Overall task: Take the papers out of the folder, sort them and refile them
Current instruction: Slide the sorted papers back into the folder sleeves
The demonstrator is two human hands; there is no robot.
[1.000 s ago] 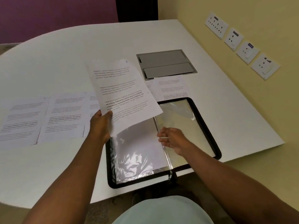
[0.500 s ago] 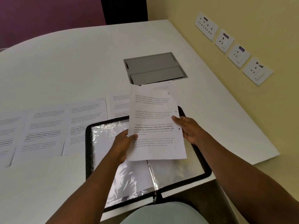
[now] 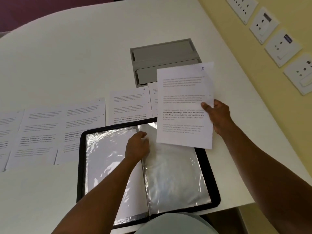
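A yellow wall [image 3: 253, 53] with a row of white sockets [image 3: 283, 46] runs along the right side of a broad white desk [image 3: 84, 48], whose far and left parts lie bare and give wide room. A grey flap cover [image 3: 162, 56] is set flush into the desk near the wall. In front of it a row of printed sheets [image 3: 81, 129] lies flat side by side from the left edge of the view toward the middle, their near edges roughly in line; the two rightmost sheets are partly covered by the folder and the held page. The black-rimmed folder [image 3: 82, 166] lies open at the desk's near edge, its lower corner hanging just past that edge, with shiny clear sleeves [image 3: 175, 179] on both sides of the spine. The left hand [image 3: 137, 146] rests on the top of the spine area, fingers [image 3: 142, 135] bent and touching the upper edge of a right-side sleeve; whether they pinch it I cannot tell. The right hand [image 3: 219, 115] holds a printed sheet marked 5 [image 3: 184, 105] upright above the folder's upper right corner, thumb on the front of its right edge and the other fingers behind. Right of the folder a bare strip of desk stays open up to the wall-side edge.
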